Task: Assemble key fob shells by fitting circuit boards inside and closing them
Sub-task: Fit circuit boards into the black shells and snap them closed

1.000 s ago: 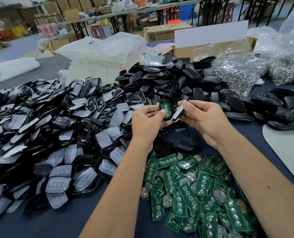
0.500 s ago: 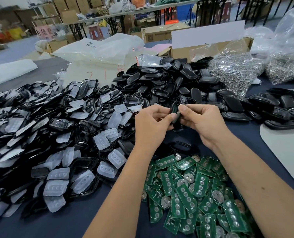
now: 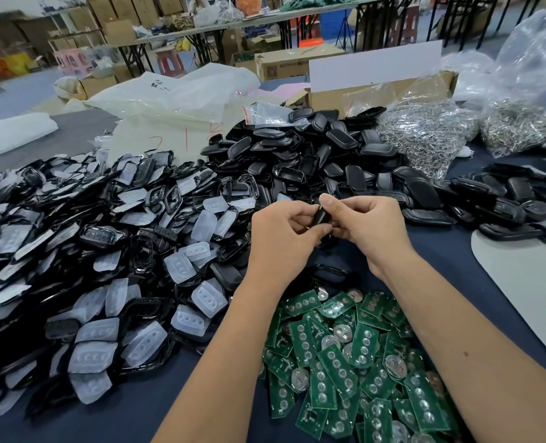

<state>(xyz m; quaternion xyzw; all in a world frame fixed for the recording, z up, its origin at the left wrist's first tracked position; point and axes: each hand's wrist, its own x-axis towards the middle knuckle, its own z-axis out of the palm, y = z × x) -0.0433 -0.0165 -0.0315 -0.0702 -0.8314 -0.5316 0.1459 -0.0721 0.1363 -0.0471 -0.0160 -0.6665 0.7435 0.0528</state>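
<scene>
Head view: both hands, left hand (image 3: 281, 238) and right hand (image 3: 372, 231), fingers curled, pinching one black key fob shell (image 3: 321, 215).

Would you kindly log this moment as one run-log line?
step: closing shell | left hand: grips black plastic key fob shell | right hand: pinches same shell | green circuit boards: heaped below

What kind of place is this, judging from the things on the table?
Most likely a small assembly workshop or warehouse. The table carries bulk heaps of black key fob shells and green circuit boards, with stacked cardboard boxes behind. Both hands hold one shell.
</scene>
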